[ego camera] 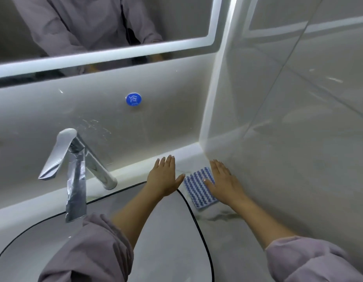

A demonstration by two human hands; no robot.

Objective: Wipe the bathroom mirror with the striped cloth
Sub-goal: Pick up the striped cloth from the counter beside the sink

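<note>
The striped cloth (199, 187), blue and white and folded into a small rectangle, lies flat on the pale counter in the corner by the right wall. My left hand (164, 177) rests flat on the counter just left of it, fingers apart, holding nothing. My right hand (223, 180) lies flat with its thumb and palm edge on the cloth's right side, fingers extended and not closed around it. The mirror (91, 23) hangs on the back wall above, with a lit white strip along its lower and right edge.
A chrome tap (75, 169) stands at the left behind the round basin (176, 241) with its black rim. A blue round sticker (133, 99) sits on the back wall. The glossy right wall (298, 119) stands close beside my right hand.
</note>
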